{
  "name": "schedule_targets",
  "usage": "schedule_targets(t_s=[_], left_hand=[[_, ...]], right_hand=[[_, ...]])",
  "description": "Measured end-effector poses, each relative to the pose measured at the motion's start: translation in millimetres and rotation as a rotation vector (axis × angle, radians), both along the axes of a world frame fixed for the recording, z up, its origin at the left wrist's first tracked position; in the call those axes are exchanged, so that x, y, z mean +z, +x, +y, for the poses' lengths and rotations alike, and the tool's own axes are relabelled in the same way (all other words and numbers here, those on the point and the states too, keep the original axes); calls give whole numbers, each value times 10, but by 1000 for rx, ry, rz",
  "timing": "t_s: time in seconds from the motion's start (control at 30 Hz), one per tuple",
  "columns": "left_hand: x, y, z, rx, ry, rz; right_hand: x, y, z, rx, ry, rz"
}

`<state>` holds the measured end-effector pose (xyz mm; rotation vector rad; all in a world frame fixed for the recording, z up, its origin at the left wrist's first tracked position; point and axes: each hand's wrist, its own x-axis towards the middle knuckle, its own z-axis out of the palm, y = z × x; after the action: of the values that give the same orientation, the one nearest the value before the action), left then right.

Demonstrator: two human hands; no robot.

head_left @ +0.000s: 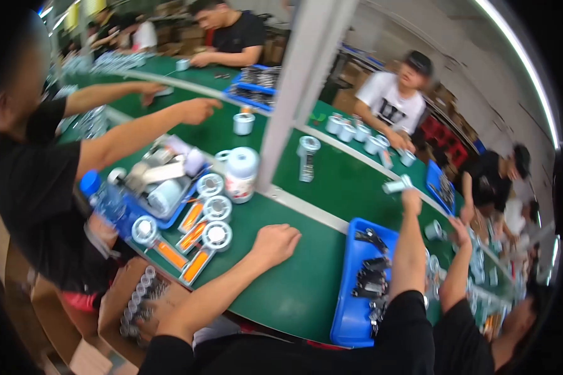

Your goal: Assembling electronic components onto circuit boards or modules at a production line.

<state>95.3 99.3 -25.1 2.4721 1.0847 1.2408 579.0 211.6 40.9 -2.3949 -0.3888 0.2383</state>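
My left hand [278,243] rests on the green tabletop with its fingers curled in; nothing shows in it. My right arm stretches forward over a blue tray, and my right hand [411,201] is closed at the end of a pale, flanged plastic cylinder [395,186] on the green conveyor belt. The fingertips are blurred. Left of my left hand lie several pale housings with round heads and orange handles [197,265]. Beneath my right forearm, the blue tray [342,312] holds several black parts [373,278].
A metal post [284,106] rises ahead. Beside it stands a white jar [241,172]. A cluttered blue tray [171,219] and a water bottle [109,200] sit left. A co-worker's hand [460,232] reaches in right of my arm; another person points from the left. Pale cups [358,132] line the far side.
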Motion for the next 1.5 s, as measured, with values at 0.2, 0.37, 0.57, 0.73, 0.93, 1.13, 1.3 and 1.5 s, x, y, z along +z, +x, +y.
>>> schedule_targets(t_s=[0.2,0.37,0.57,0.73,0.93,1.13,1.3,1.5], left_hand=[[149,-37,-24,49,-122,-15],[198,-54,-5,91,-134,27],[149,-80,-71,63,-144,-2],[108,-100,-31,49,-192,1],[188,-15,103,90,-261,-249],[885,-169,-481,-91,-268,-518],[2289,-348,-1916,-742,-136,563],[2208,-682,-2097,-382,-268,490]], right_hand=[[-3,-390,705,145,-159,-263],[-236,-498,866,255,-197,-314],[-374,-437,689,143,5,-64],[-13,-887,83,238,270,199],[623,-2033,-1040,423,572,485],[256,-3548,-2150,612,806,619],[-365,-3962,-2813,750,723,431],[-536,-3903,-2958,913,646,118]])
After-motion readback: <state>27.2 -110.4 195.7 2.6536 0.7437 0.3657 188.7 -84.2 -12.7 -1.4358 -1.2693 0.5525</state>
